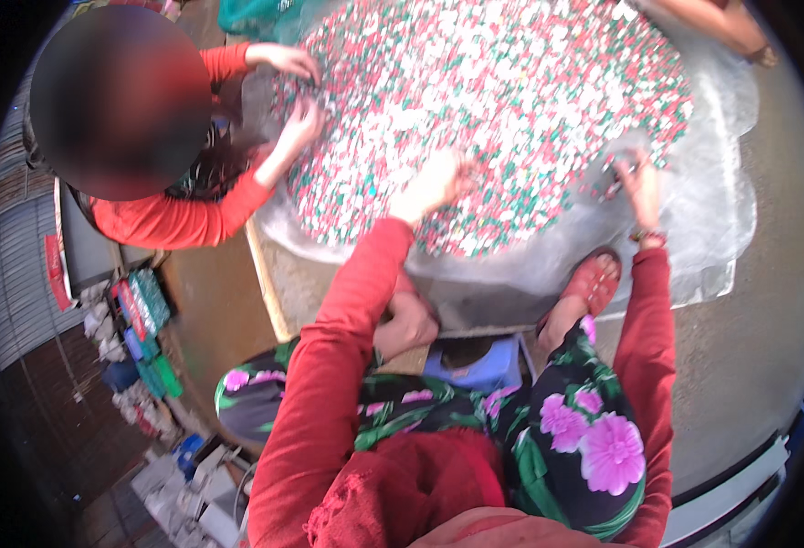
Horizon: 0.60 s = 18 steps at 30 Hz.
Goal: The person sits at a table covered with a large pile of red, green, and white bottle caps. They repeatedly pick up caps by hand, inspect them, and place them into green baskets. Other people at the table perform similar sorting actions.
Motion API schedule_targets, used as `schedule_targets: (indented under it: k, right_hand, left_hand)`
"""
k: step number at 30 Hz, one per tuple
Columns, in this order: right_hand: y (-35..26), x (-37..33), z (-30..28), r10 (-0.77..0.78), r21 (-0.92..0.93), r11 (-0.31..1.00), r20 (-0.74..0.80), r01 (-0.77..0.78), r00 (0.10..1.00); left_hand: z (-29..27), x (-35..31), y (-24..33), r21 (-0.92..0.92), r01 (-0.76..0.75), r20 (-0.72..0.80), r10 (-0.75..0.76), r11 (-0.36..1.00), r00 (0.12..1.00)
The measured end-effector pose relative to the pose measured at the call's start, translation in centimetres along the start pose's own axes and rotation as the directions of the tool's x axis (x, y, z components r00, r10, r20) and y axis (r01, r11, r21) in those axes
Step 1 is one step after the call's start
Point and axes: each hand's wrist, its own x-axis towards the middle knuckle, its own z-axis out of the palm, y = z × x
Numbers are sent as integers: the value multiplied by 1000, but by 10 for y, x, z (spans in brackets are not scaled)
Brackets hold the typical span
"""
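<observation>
A wide heap of small red, white and green pieces [502,100] lies spread on a clear plastic sheet [694,210]. Their exact kind is too small to make out. My left hand [436,184] reaches into the near middle of the heap, its fingers bent down among the pieces and smeared by motion. At the heap's right edge, my right hand [641,190] has its thumb and fingers drawn together over a greyish see-through patch with a few pieces. What they pinch is too small to name.
At the left, a co-worker in a red sleeve [183,219] has both hands at the heap's edge. Another person's arm [730,27] shows at the far right. A blue plastic stool [479,365] stands below my legs; boxes [141,306] lie left. A green net [251,16] is at the back.
</observation>
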Motion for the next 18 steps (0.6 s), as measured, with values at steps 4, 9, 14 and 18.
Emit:
schedule_targets:
  k: [4, 9, 14, 18]
  right_hand:
    - [-2, -19, 16, 180, -161, 971, 20, -174, 984]
    - [33, -15, 31, 91, -130, 988, 18, -88, 996]
    - [-15, -15, -2, 390, 509, 814, -126, -278, 912]
    - [27, -10, 2, 242, 22, 970, -162, -242, 957]
  left_hand:
    - [10, 5, -15, 613, 3, -121, 91, 790, 989]
    - [8, 41, 4, 297, -39, -336, 143, 954, 931]
    - [-19, 17, 52, -981, -10, -37, -135, 195, 990]
    - [-19, 0, 42, -999, -44, -44, -60, -6, 997]
